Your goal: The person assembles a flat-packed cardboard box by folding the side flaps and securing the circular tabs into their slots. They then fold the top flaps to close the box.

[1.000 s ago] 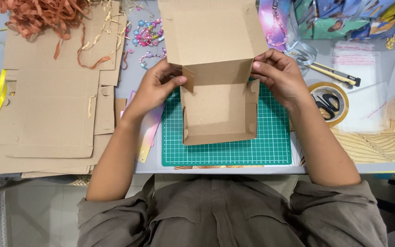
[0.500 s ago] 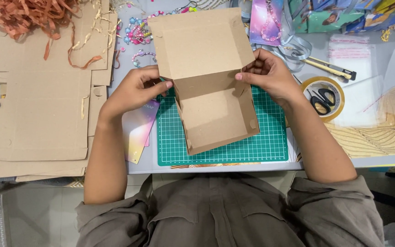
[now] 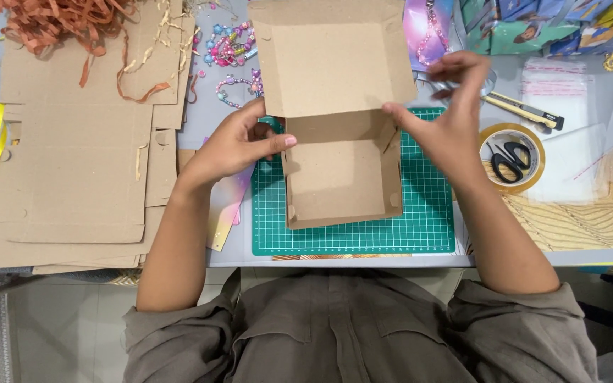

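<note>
**Box assembly — side walls being set**

A brown cardboard box (image 3: 340,167) is stood on the green cutting mat (image 3: 352,234), lid flap raised at its far edge. The box's left wall is pinched between thumb and fingers of the left hand (image 3: 239,145). The right hand (image 3: 448,124) is held open, fingers spread, fingertip touching the box's right wall — nothing gripped. Judged step: walls being squared up. The next move would call for the right wall to be pressed upright. Flat cardboard blanks (image 3: 72,149) are stacked left of the mat.

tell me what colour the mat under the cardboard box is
Green with a pale grid, seen in the head view: the cutting mat under the cardboard box.
</note>
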